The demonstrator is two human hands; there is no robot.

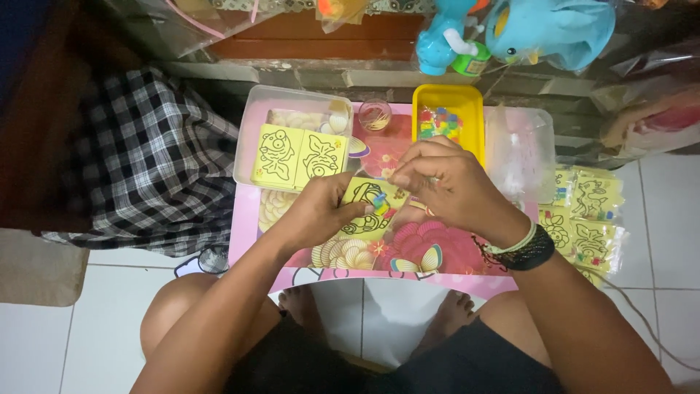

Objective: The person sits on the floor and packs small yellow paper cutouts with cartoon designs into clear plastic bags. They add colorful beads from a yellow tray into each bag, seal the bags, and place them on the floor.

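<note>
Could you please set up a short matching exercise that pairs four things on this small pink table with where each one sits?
Things:
1. yellow tray
2. small glass cup
3. yellow picture card
4. clear tub

Places:
A. between the left hand and right hand
B. far left of the table
C. right of the glass cup
D. between the tub and the tray

Pairs: 1-C, 2-D, 3-A, 4-B

Dim indoor light, colours saturated, edges dark and slightly soft, no harsh glare.
</note>
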